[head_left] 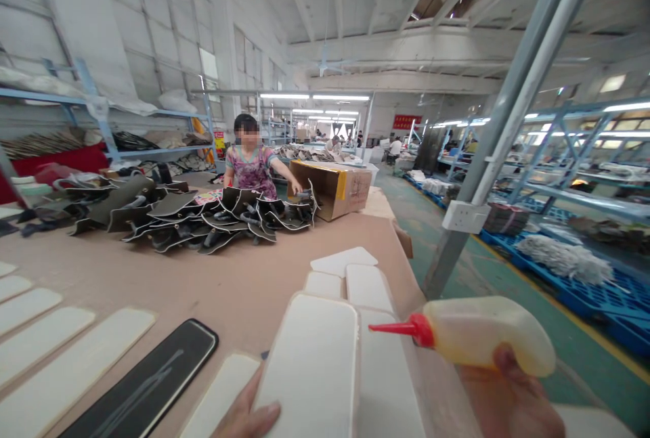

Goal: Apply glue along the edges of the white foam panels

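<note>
My left hand (248,411) grips the left edge of a white rounded-corner panel (312,357), thumb on top and fingers along the side. More white panels (388,374) lie under and behind it. My right hand (525,394) holds a squeeze bottle (487,330) of yellowish liquid, tilted on its side. Its red nozzle points left over the panels. Left of my left hand, a black rounded panel (147,380) lies on the table with a pale wet-looking streak along it. A white panel (223,394) rests between them.
Several white panels (66,367) lie in a row at the left of the brown-covered table (244,282). Dark curved pieces (213,218) are heaped across it, where a co-worker (254,160) reaches towards an open cardboard box (332,187). A metal post (487,154) stands at the right.
</note>
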`<state>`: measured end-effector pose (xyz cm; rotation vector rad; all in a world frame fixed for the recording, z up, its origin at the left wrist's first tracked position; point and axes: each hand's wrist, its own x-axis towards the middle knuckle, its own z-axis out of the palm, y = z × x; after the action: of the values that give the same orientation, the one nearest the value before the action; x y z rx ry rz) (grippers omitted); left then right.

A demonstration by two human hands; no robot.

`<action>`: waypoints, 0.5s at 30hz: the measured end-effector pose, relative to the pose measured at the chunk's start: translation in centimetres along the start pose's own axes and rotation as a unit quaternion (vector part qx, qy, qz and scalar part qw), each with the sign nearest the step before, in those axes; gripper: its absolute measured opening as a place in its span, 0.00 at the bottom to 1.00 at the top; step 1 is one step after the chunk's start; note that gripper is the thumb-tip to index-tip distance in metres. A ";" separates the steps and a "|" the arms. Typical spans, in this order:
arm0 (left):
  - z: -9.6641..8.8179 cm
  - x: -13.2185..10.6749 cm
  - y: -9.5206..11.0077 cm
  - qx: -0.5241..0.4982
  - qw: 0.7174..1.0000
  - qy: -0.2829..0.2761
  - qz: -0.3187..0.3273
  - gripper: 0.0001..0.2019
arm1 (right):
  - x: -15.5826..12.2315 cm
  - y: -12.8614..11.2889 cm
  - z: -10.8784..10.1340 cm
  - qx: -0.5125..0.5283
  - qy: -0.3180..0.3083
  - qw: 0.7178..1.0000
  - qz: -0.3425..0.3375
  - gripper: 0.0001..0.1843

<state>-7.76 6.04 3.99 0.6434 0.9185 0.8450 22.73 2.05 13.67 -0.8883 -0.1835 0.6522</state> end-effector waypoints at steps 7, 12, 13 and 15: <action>1.8 -0.5 3.1 -0.015 1.000 -0.013 0.005 0.53 | 1.6 0.8 -0.8 -0.019 -0.029 0.999 -0.040 0.29; 2.2 -0.6 3.4 -0.023 0.999 -0.037 -0.005 0.49 | 2.2 1.3 -1.5 -0.024 -0.053 0.997 -0.059 0.29; 2.2 -0.6 3.4 -0.025 0.999 -0.040 -0.006 0.49 | 2.3 1.3 -1.5 -0.022 -0.054 0.997 -0.059 0.30; 2.2 -0.5 3.4 -0.031 0.999 -0.045 -0.004 0.48 | 2.3 1.2 -1.4 -0.020 -0.058 0.996 -0.059 0.30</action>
<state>-7.15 7.07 7.89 0.6199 0.8105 0.8283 24.55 3.10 11.59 -0.8709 -0.3512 0.5913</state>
